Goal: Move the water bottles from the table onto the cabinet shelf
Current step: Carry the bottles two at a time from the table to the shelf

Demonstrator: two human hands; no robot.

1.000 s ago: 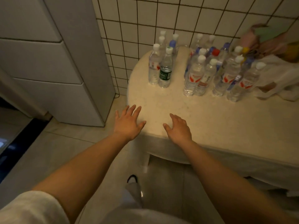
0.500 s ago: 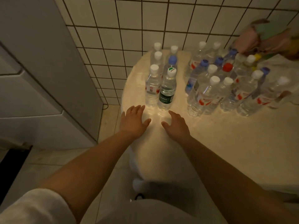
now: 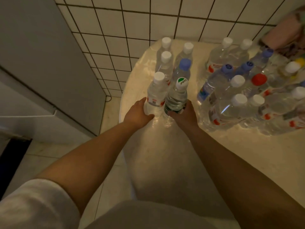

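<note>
Two clusters of clear water bottles stand on a pale rounded table (image 3: pixel 165 154). In the left cluster the nearest pair is a white-capped bottle with a red label (image 3: pixel 156 95) and a bottle with a green-and-white cap and dark green label (image 3: pixel 177 96). My left hand (image 3: pixel 137 113) wraps the base of the white-capped bottle. My right hand (image 3: pixel 184 115) wraps the base of the green-label bottle. Both bottles stand upright on the table. A grey cabinet (image 3: pixel 41 71) stands to the left; its shelf is out of view.
Behind the held pair stand more bottles, one with a blue cap (image 3: pixel 184 65). A larger cluster (image 3: pixel 244 96) with white, blue and one red cap fills the right. A white tiled wall (image 3: pixel 148 22) backs the table. Pink cloth (image 3: pixel 283 35) lies at the far right.
Both hands moved forward from flat on the table's front part to the nearest two bottles and closed around their bases. The view has moved closer and over the table.
</note>
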